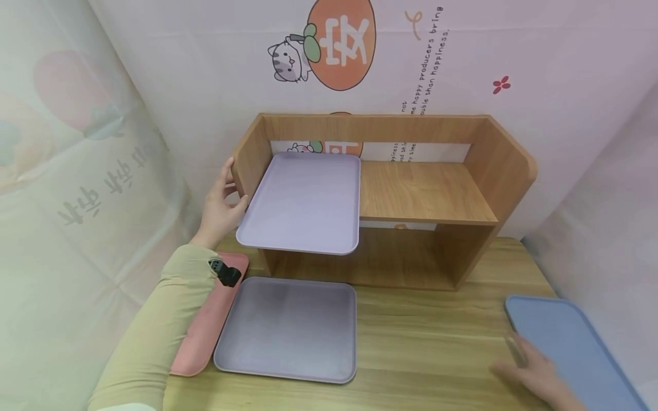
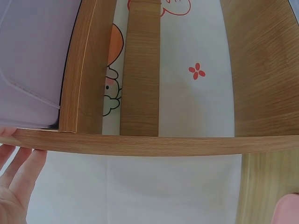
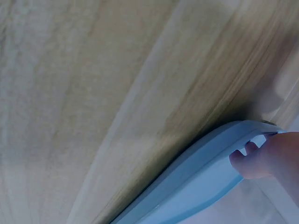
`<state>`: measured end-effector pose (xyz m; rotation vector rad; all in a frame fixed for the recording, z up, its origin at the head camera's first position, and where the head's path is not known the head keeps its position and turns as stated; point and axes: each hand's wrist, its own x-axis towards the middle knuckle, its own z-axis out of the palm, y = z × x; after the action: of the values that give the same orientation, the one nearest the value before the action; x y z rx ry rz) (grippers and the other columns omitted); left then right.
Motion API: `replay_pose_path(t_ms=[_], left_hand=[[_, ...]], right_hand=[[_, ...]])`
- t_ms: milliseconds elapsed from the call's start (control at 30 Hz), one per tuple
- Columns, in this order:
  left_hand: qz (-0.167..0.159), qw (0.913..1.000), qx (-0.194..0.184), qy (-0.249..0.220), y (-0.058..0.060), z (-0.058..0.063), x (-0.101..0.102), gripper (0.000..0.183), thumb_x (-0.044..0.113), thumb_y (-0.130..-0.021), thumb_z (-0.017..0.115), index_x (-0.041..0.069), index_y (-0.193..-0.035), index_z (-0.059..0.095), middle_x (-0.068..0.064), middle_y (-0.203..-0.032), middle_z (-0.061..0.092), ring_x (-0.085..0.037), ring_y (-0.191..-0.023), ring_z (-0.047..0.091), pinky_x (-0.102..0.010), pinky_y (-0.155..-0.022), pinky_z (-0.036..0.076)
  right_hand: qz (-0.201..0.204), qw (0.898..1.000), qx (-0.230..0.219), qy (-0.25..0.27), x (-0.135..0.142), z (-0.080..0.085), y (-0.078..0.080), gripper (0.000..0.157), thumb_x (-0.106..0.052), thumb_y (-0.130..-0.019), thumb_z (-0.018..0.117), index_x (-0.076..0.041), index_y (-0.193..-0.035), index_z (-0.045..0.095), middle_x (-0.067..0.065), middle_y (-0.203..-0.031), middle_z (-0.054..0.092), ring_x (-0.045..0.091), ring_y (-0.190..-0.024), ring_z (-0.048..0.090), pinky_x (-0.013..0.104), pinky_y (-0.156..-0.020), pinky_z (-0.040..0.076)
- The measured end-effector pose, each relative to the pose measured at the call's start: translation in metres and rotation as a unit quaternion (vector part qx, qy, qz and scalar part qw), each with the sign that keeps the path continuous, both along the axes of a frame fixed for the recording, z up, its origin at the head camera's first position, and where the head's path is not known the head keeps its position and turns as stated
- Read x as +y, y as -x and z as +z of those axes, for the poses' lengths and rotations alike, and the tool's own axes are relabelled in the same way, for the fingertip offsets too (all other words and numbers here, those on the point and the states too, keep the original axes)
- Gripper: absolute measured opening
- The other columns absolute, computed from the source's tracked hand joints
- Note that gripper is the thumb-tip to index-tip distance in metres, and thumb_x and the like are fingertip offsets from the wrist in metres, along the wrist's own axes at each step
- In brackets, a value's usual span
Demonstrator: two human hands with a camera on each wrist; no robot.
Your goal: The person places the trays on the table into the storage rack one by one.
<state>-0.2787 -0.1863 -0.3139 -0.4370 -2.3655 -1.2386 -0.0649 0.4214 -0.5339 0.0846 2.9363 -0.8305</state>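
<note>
On the left, my left hand [image 1: 220,208] grips the side panel of a wooden desktop shelf [image 1: 426,191]. Its fingers lie along the outside [image 2: 21,175], with the thumb at the panel's front edge. A lavender tray [image 1: 303,200] lies on the upper board beside that panel, jutting out past the front. At lower right my right hand [image 1: 537,371], blurred, is at the left side of a blue tray [image 1: 581,342], thumb and fingers apart. In the right wrist view its fingertips overlap the blue tray's rim [image 3: 196,156]; firm contact is unclear.
A greyish-purple tray [image 1: 288,331] lies on the wooden table [image 1: 426,354] before the shelf. Partly under my left forearm is a pink tray [image 1: 205,331]. Printed cloth [image 1: 205,68] hangs behind and at both sides.
</note>
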Motion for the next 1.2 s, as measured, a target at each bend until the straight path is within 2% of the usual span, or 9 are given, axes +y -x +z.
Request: replay_pose_path(t_ms=[200,367,567,767,967,1200], left_hand=[[0.005,1.0,-0.004,0.001,0.001,0.001,-0.002,0.083,-0.002,-0.086,0.06,0.028,-0.151,0.018,-0.025,-0.129,0.046,-0.042,-0.117,0.053,-0.054,-0.084,0.053],[0.004,1.0,0.0,0.0,0.001,0.001,-0.002,0.082,-0.002,-0.086,0.06,0.027,-0.151,0.018,-0.025,-0.128,0.046,-0.042,-0.116,0.053,-0.054,-0.084,0.053],[0.006,1.0,-0.004,0.0,0.002,0.0,-0.003,0.082,-0.002,-0.087,0.06,0.028,-0.151,0.018,-0.025,-0.129,0.046,-0.042,-0.117,0.053,-0.054,-0.084,0.053],[0.008,1.0,-0.004,-0.001,0.002,-0.001,-0.004,0.083,-0.002,-0.087,0.06,0.028,-0.151,0.018,-0.025,-0.129,0.046,-0.042,-0.117,0.053,-0.054,-0.084,0.053],[0.008,1.0,-0.002,-0.003,0.002,-0.001,-0.005,0.083,-0.002,-0.087,0.06,0.028,-0.151,0.018,-0.025,-0.129,0.046,-0.042,-0.117,0.053,-0.055,-0.083,0.053],[0.01,0.9999,0.0,-0.004,0.002,-0.002,-0.004,0.081,-0.003,-0.087,0.059,0.026,-0.151,0.019,-0.025,-0.128,0.046,-0.042,-0.116,0.054,-0.054,-0.083,0.053]], right_hand=[[0.035,0.995,0.088,-0.023,-0.01,-0.013,0.002,0.085,-0.032,-0.075,0.076,0.011,-0.136,0.036,0.044,-0.129,0.036,0.061,-0.113,0.034,0.077,-0.086,0.023],[0.046,0.99,0.125,-0.046,-0.022,-0.021,0.007,0.096,-0.036,-0.068,0.08,0.006,-0.14,0.033,0.046,-0.126,0.039,0.063,-0.11,0.036,0.077,-0.083,0.027],[0.042,0.991,0.112,-0.06,-0.035,-0.027,0.014,0.105,-0.041,-0.069,0.079,-0.009,-0.15,0.021,0.048,-0.126,0.034,0.069,-0.106,0.036,0.08,-0.08,0.028],[0.041,0.994,0.082,-0.063,-0.058,-0.015,0.019,0.097,-0.045,-0.071,0.077,-0.003,-0.144,0.029,0.049,-0.129,0.03,0.071,-0.107,0.034,0.081,-0.082,0.027],[0.04,0.996,0.058,-0.06,-0.08,-0.008,0.023,0.094,-0.045,-0.072,0.075,-0.005,-0.143,0.029,0.049,-0.13,0.028,0.071,-0.109,0.031,0.082,-0.081,0.028],[0.036,0.999,-0.016,-0.033,-0.094,0.0,0.027,0.09,-0.048,-0.076,0.071,-0.003,-0.142,0.028,0.049,-0.137,0.015,0.072,-0.115,0.023,0.083,-0.087,0.019]])
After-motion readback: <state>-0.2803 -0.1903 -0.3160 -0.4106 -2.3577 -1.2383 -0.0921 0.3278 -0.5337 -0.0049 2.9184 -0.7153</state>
